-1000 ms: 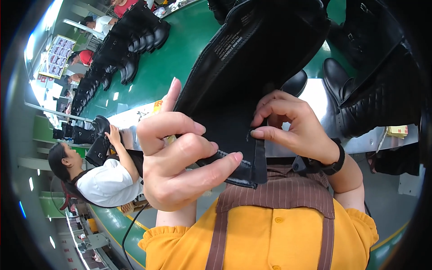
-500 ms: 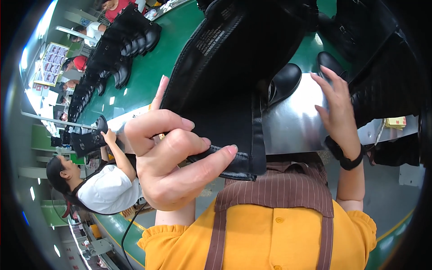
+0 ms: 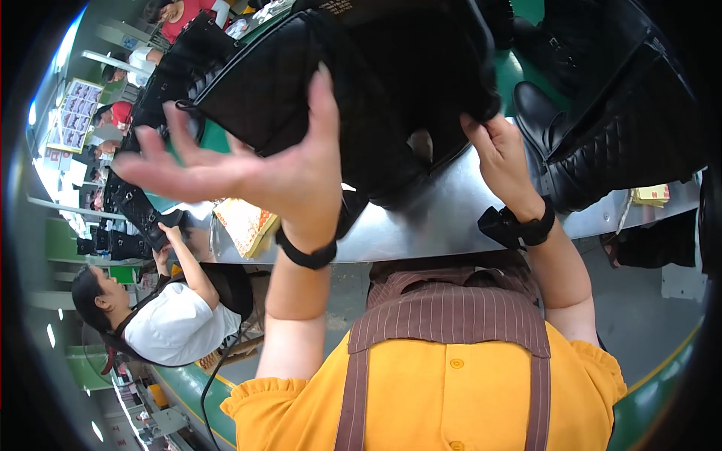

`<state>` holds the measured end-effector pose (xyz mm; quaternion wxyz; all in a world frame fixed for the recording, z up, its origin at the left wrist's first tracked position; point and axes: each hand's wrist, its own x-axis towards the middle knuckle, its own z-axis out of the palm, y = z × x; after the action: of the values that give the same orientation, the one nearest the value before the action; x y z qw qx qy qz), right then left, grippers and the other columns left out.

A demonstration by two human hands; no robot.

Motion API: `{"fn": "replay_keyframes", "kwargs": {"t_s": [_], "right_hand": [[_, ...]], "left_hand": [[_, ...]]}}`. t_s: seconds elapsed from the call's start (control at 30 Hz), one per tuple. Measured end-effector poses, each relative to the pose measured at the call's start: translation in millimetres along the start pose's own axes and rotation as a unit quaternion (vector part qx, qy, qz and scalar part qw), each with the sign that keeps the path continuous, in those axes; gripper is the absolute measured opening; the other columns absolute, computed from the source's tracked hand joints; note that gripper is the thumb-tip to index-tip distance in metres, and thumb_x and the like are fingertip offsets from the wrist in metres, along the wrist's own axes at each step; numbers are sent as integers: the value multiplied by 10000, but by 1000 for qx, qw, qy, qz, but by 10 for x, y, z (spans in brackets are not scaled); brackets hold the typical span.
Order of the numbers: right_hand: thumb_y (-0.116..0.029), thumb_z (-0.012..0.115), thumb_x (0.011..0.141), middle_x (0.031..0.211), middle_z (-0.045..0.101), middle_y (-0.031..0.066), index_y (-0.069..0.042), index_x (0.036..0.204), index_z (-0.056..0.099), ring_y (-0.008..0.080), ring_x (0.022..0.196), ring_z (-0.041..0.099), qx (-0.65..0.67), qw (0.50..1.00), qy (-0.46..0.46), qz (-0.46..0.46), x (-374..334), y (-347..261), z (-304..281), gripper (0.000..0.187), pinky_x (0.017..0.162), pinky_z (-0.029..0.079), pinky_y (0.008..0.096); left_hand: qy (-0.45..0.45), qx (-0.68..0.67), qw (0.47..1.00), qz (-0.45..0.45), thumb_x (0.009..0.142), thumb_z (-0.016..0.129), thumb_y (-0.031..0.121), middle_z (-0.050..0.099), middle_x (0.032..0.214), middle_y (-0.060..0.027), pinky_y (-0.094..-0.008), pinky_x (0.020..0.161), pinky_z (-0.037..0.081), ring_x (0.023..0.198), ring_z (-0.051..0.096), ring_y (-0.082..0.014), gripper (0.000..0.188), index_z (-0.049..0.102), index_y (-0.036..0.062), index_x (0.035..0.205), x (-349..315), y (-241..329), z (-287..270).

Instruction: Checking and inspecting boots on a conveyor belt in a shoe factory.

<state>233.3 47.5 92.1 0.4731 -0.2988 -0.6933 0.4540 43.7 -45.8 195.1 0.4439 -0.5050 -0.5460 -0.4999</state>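
A tall black boot [image 3: 376, 105], its shaft unzipped and spread wide, fills the upper middle over the metal tabletop [image 3: 391, 237]. My left hand [image 3: 263, 169] is open, fingers spread, in front of the boot's left flap; whether it touches the leather I cannot tell. On the other side, my right hand [image 3: 500, 154] pinches the right edge of the boot shaft between thumb and fingers. The boot's foot is mostly hidden below the shaft. Close to my right hand lies another black boot [image 3: 617, 150] with a quilted shaft and a buckle strap.
Stacks of yellow printed paper, one on the left [image 3: 244, 225] and one on the right [image 3: 650, 195], lie along the table's near edge. More black boots [image 3: 188, 60] line the green surface. To the left, a co-worker [image 3: 177, 319] in white holds a boot [image 3: 135, 203].
My left hand has let go of the shaft's lower edge and spread its fingers. My right hand moved left and took hold of the boot's edge. The shaft now opens out wider to the left.
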Motion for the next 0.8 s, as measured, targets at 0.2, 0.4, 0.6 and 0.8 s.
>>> {"fn": "replay_keyframes", "kwargs": {"t_s": [0.2, 0.4, 0.6, 0.8], "right_hand": [[-183, 554, 985, 882, 624, -21, 4, 1219, 575, 65, 776, 542, 110, 992, -51, 26, -161, 96, -86, 300, 710, 439, 207], [-192, 668, 878, 802, 679, 121, 47, 997, 631, 148, 612, 653, -77, 960, -135, 232, -501, 338, 85, 270, 595, 513, 284], [-213, 630, 936, 717, 632, 58, 43, 910, 608, 116, 571, 617, -7, 957, -157, 242, -482, 558, 398, 258, 524, 486, 249], [-315, 527, 994, 637, 547, -1, -34, 772, 577, 75, 484, 513, 36, 912, -250, 324, -422, 662, 407, 362, 456, 407, 225]], "left_hand": [[-204, -295, 842, -404, 755, 804, 68, 680, 1048, -110, -297, 929, 431, 1003, 610, -181, 342, 668, -34, 1053, -949, 95, 75], [-145, -251, 891, -348, 852, 725, 70, 707, 850, -71, -264, 722, 470, 749, 619, -118, 145, 687, -49, 927, -1136, -7, 182], [-210, -305, 826, -426, 864, 716, 109, 700, 903, -77, -275, 749, 471, 810, 616, -127, 196, 675, -41, 984, -1407, -64, 74], [-345, -319, 751, -463, 711, 832, 118, 624, 1135, -142, -335, 909, 473, 1030, 604, -226, 680, 452, -13, 1260, -1713, -135, -134]]}}
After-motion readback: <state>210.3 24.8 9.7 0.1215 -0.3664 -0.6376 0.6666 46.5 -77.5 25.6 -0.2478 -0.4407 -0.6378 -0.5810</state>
